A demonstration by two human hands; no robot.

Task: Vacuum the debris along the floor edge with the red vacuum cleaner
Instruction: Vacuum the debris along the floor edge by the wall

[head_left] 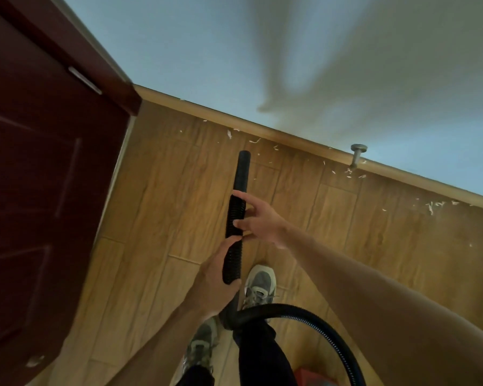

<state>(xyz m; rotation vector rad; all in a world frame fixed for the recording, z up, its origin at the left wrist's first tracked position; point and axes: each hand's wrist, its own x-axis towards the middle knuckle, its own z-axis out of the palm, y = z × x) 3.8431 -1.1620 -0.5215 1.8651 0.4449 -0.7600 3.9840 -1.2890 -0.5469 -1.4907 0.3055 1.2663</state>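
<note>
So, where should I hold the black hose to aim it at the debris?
Grip the ribbed section just behind the smooth nozzle, coming from the right, above the left hand. The ribs likely resist slipping, and a hold near the tip steers it better.

The one head-worn wide-angle camera looked forward and steeply down, near above the left hand [215, 284] and right hand [260, 220] on the hose [234, 257] at centre, with the shoes [260, 285] at the near edge, the door [39, 168] at left and the floor [346, 246] running far to the skirting board [262, 127] and wall [201, 51].
</note>
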